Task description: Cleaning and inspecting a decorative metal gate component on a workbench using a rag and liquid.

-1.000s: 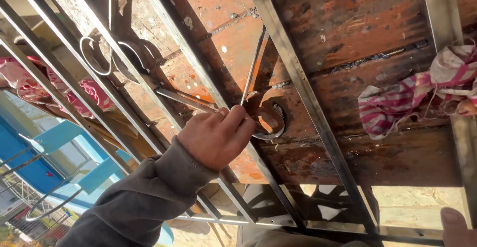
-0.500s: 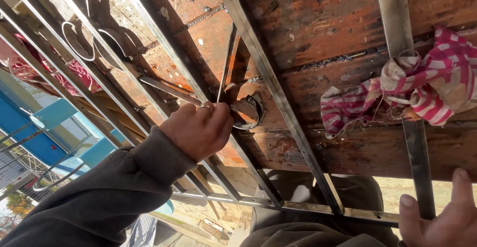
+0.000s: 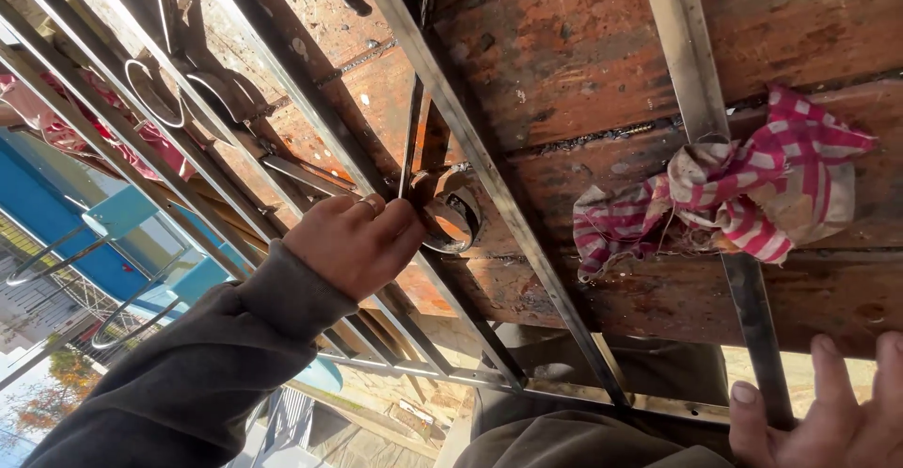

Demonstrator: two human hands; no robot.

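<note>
rust-stained boards [image 3: 583, 45] carry a frame [image 3: 470, 148] of thin grey metal bars. near its middle sits a curled scroll [image 3: 450, 219], dark and round-looped. left hand [image 3: 353, 242] — knuckles up, sleeve grey — has its grip closed on that scroll. right hand [image 3: 828, 421] lies open, fingers spread, beside a pink checked rag [image 3: 743, 195].

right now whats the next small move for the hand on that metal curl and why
Probably nudge the metal scroll flush against the thin upright bar: the left hand pinches its edge, and it sits by that bar, while the right hand rests near the frame bar.
</note>
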